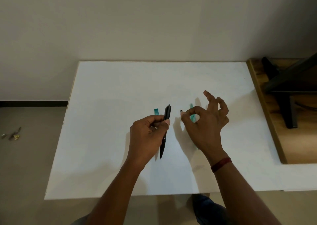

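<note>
My left hand (145,135) grips a black pen (165,130) that points away from me, its tip toward my body. A short teal piece (156,111) sticks out behind the left fingers. My right hand (205,121) pinches a small black part (181,111) between thumb and forefinger, with the other fingers spread upward. A clear teal pen barrel (192,112) lies on the white table (120,121), partly hidden under the right hand.
A wooden surface (274,139) with black metal legs (289,108) adjoins the table's right edge. A bare wall stands behind the table. Small scraps (13,134) lie on the floor to the left.
</note>
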